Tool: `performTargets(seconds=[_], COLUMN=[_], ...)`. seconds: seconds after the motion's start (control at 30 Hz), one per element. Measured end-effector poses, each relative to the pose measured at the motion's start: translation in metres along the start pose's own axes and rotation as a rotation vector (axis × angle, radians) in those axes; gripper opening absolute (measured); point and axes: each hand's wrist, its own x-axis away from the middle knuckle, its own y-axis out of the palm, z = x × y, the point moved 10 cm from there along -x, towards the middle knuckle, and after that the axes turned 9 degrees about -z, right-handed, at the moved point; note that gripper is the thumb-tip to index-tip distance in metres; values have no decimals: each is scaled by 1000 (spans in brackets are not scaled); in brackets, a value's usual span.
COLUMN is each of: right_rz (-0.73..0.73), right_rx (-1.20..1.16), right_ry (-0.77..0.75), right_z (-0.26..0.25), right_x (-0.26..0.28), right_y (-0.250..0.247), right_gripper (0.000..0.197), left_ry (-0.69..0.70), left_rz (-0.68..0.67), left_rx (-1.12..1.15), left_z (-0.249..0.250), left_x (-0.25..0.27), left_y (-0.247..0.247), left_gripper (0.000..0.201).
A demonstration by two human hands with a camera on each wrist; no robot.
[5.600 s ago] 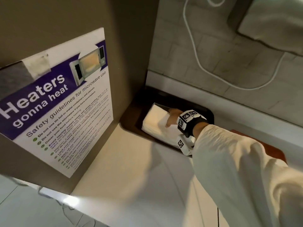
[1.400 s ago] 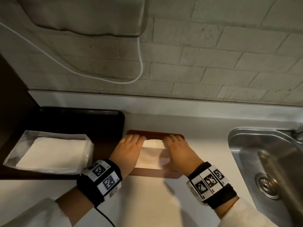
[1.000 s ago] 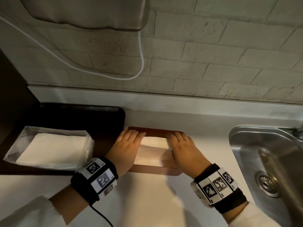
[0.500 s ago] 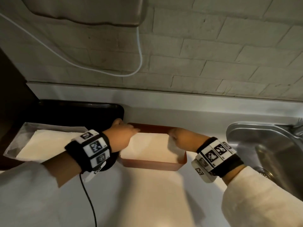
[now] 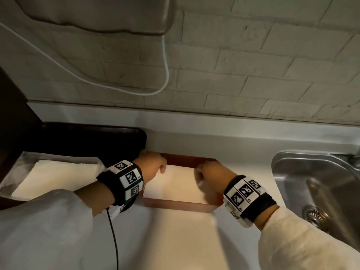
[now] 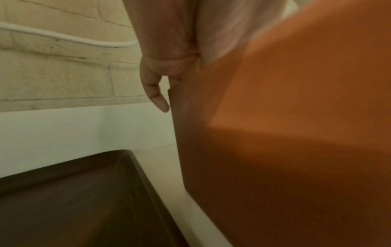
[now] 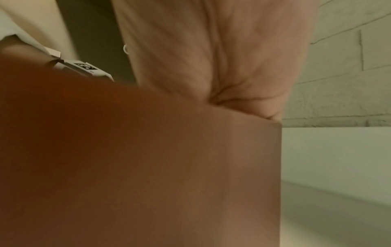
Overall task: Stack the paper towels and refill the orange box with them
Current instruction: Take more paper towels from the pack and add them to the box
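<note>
The orange box (image 5: 179, 205) stands on the white counter with a white stack of paper towels (image 5: 175, 185) filling it. My left hand (image 5: 153, 166) grips the box's left end near the far corner, fingers curled over the rim. My right hand (image 5: 211, 177) grips the right end, fingers hooked inside. In the left wrist view the left hand (image 6: 165, 50) lies against the box's wall (image 6: 296, 133), little finger hanging outside. In the right wrist view the palm of the right hand (image 7: 211, 58) sits on the box's rim (image 7: 148, 158); its fingertips are hidden.
A clear plastic pack of paper towels (image 5: 52, 176) lies on a dark tray (image 5: 97, 137) left of the box. A steel sink (image 5: 321, 182) is at the right. A brick wall with a white cable (image 5: 165, 61) runs behind the counter.
Both hands lay flat on the towels a second ago. They have since slid apart to the box's left and right ends and curled over its rims.
</note>
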Motion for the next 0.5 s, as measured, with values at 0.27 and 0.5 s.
performTargets(seconds=[0.27,0.5], right_rz=[1,134], right_rx=[100,64], right_ry=[-25,-56], right_z=[-5,-16], right_x=[3,27], right_y=[3,-16], right_gripper=[16,32], left_ry=[37,102], left_rz=[-105,41], left_rx=[-531,-612], left_z=[5,11], left_x=[-4,27], left_y=[18,2], left_gripper=[30,39])
